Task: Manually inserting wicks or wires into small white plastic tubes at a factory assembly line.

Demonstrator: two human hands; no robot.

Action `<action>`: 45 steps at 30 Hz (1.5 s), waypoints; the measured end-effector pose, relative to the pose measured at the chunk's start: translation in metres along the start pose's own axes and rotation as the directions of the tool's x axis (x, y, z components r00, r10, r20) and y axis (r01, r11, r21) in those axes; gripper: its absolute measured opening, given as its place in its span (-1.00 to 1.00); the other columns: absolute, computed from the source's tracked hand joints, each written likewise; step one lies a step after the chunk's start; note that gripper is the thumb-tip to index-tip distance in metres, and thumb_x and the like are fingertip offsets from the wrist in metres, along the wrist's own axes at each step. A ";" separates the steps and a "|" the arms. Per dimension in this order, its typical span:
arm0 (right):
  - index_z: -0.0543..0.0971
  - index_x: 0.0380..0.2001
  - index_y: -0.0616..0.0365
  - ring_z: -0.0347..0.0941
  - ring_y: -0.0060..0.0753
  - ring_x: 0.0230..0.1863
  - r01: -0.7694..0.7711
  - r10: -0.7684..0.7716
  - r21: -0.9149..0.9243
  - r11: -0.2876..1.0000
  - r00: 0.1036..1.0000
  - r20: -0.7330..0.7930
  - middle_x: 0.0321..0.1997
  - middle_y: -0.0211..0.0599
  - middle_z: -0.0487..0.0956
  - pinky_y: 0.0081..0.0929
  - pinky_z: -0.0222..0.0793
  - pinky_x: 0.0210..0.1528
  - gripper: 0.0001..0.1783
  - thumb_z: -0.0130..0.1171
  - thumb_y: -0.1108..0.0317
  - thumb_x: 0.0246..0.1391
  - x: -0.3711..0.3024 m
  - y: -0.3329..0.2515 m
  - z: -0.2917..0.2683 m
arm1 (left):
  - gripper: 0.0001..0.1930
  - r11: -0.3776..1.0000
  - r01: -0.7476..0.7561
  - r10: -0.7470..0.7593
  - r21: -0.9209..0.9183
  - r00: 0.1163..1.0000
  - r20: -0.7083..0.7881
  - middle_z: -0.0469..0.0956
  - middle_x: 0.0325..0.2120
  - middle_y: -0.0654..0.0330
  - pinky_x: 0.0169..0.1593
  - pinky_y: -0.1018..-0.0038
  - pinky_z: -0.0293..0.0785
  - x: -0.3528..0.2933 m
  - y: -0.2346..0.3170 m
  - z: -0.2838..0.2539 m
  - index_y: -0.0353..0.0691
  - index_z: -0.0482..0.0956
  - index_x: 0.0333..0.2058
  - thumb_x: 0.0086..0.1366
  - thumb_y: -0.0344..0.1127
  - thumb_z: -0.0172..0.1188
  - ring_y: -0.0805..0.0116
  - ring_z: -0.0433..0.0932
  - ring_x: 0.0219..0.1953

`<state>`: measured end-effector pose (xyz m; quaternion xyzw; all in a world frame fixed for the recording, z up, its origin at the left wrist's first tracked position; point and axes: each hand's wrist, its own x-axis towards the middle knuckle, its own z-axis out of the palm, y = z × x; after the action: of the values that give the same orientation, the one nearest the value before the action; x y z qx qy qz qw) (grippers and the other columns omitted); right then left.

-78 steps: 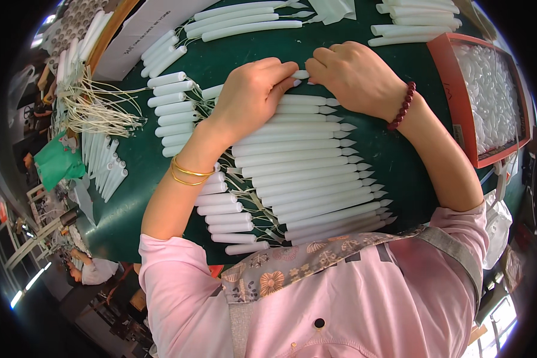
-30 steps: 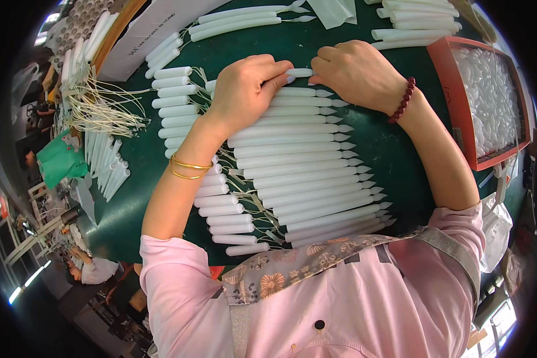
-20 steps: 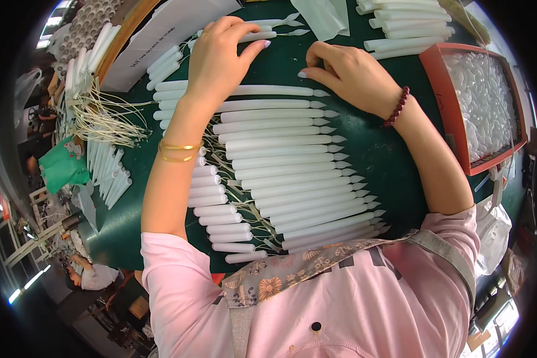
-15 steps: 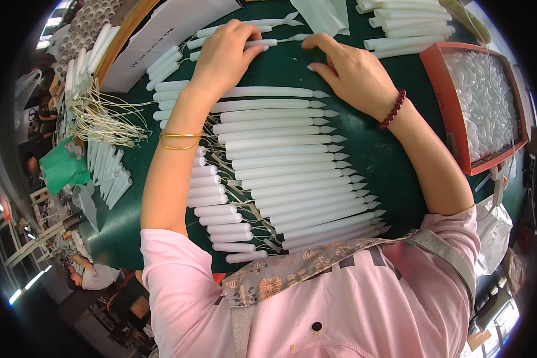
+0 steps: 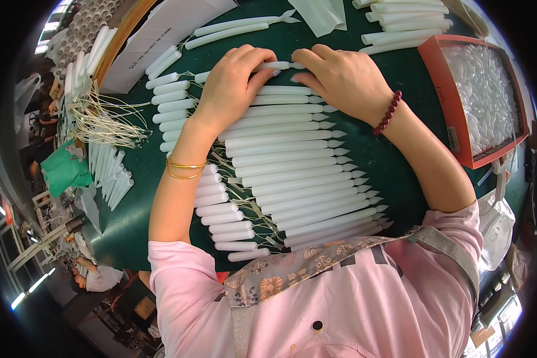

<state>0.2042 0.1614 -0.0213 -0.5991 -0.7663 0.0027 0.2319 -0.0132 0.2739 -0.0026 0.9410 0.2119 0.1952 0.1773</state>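
Slim white waxy-looking taper candle lies left to right, pinched in the fingers of the left hand; its flame-shaped tip meets the right hand, grip unclear.

I see a pink short-sleeved shirt, round black dot, grey floral-print band, plain grey strap; two gold bangles left, dark red bead bracelet right.

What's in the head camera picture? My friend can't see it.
A person's left hand holds a white candle-like stick, its pointed tip at the right hand. Below, similar sticks lie in a row on a green table; to the right is an orange box of small whitish pieces.
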 end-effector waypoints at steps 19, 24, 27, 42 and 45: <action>0.58 -0.31 0.17 0.56 0.00 -0.35 0.112 -0.118 0.229 0.967 0.993 0.014 -0.41 -0.22 0.60 -0.18 0.43 -0.33 -0.74 0.24 0.18 0.32 0.004 0.020 0.014 | -0.79 0.979 0.062 -0.051 -0.194 0.997 0.061 0.53 -0.44 0.16 -0.33 0.46 0.41 -0.011 -0.003 0.006 -0.38 0.69 -0.08 0.42 -0.38 0.27 0.33 0.44 -0.47; 0.54 -0.35 0.19 0.54 0.01 -0.38 0.203 -0.201 0.200 0.959 0.979 -0.032 -0.43 -0.21 0.57 -0.17 0.43 -0.33 -0.72 0.25 0.20 0.32 0.014 0.020 0.017 | -0.79 0.977 0.074 -0.057 -0.201 0.994 0.088 0.52 -0.45 0.16 -0.33 0.46 0.40 -0.008 -0.004 0.005 -0.39 0.69 -0.07 0.42 -0.38 0.27 0.34 0.44 -0.47; 0.52 -0.35 0.20 0.53 0.04 -0.37 0.201 -0.203 0.214 0.956 0.979 -0.015 -0.43 -0.18 0.56 -0.16 0.43 -0.32 -0.69 0.25 0.17 0.32 0.014 0.017 0.018 | -0.83 0.976 0.071 -0.066 -0.207 0.997 0.031 0.61 -0.43 0.15 -0.30 0.34 0.48 -0.009 -0.002 0.004 -0.27 0.75 -0.20 0.37 -0.30 0.31 0.15 0.56 -0.40; 0.56 0.07 0.04 0.48 -0.18 -0.50 -0.082 0.133 0.349 0.933 0.983 -0.123 -0.45 -0.21 0.56 -0.33 0.45 -0.35 -0.70 0.27 0.29 0.32 0.015 0.014 0.010 | -0.80 0.998 -0.027 0.027 0.062 1.000 -0.001 0.61 -0.25 0.13 -0.07 0.22 0.51 0.034 -0.048 -0.005 -0.23 0.63 -0.21 0.36 -0.22 0.34 0.07 0.59 -0.12; 0.60 0.08 0.02 0.61 -0.14 -0.38 -0.057 0.100 0.240 0.969 0.980 -0.169 -0.33 -0.27 0.63 -0.29 0.54 -0.31 -0.69 0.28 0.23 0.31 0.015 0.018 0.015 | -0.83 0.998 -0.056 0.057 0.030 0.998 -0.027 0.64 -0.28 0.13 -0.10 0.22 0.51 0.022 -0.027 -0.006 -0.22 0.60 -0.19 0.39 -0.26 0.30 0.06 0.60 -0.15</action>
<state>0.2127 0.1840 -0.0348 -0.5954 -0.7121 0.0480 0.3690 -0.0063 0.3081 -0.0022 0.9463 0.1907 0.2100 0.1550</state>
